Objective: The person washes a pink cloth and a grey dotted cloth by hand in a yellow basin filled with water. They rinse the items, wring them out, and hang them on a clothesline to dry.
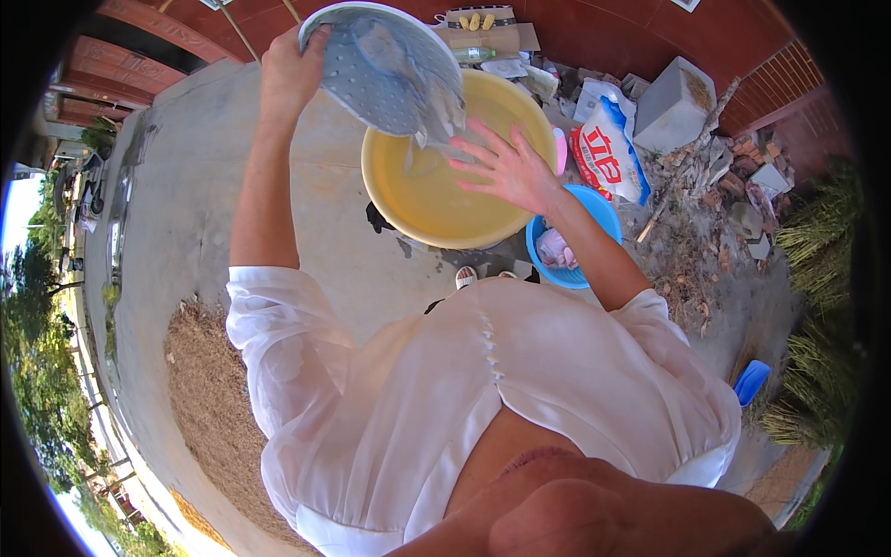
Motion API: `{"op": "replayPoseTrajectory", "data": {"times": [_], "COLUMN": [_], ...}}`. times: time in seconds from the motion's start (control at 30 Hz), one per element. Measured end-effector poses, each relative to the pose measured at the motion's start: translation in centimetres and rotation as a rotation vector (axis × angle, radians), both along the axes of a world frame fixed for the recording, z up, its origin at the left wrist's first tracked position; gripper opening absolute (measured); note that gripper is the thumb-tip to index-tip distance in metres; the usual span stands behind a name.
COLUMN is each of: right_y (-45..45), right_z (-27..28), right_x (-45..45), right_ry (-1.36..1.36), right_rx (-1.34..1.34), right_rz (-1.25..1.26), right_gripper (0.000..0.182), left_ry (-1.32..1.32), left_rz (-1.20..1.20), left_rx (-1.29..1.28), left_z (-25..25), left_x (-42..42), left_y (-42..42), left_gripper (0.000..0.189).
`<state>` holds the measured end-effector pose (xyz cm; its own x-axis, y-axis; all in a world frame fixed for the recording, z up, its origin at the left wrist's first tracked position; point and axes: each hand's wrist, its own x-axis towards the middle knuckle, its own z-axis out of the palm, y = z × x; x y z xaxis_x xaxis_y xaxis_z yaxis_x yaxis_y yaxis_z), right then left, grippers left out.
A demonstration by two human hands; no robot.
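My left hand [293,73] grips the rim of a grey-blue plastic basin [379,111] with a dotted inner surface and holds it tilted on its side. Water [440,115] runs over its lower lip into a large round yellow basin [445,232], which holds liquid. Over the yellow basin, close to the falling water, my right hand [511,167] hangs with its fingers spread and nothing in them. A smaller blue basin [583,277] stands below my right forearm, with a pale pink cloth [555,249] inside.
Right of the yellow basin lie a pink plastic item [560,151] and a large detergent bag [612,154]. A white block [674,104], broken bricks [745,166] and dry debris line the wall. Corn cobs [476,22] rest on cardboard. A brown grain-like heap [209,404] covers concrete at left.
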<state>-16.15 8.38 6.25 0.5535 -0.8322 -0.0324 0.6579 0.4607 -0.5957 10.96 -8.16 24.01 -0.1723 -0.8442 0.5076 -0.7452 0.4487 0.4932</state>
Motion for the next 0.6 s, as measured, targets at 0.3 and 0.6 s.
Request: {"op": "replayPoseTrajectory", "data": {"times": [0.3,0.6], "right_y": [-5.3,-6.3], "right_z": [-15.0,-13.7], "right_x": [0.4,2.4], "right_ry": [1.360,1.804], "right_rx": [-0.517,-0.624], "right_rz": [0.216,0.204], "right_gripper": [0.050,0.029], "left_ry": [-0.018,0.031], "left_rz": [-0.032,0.012], "left_rx": [-0.025,0.043], "left_z": [0.6,2.0], "left_x": [-0.4,-0.1], "left_y": [-0.3,1.2], "left_gripper": [0.033,0.034]}}
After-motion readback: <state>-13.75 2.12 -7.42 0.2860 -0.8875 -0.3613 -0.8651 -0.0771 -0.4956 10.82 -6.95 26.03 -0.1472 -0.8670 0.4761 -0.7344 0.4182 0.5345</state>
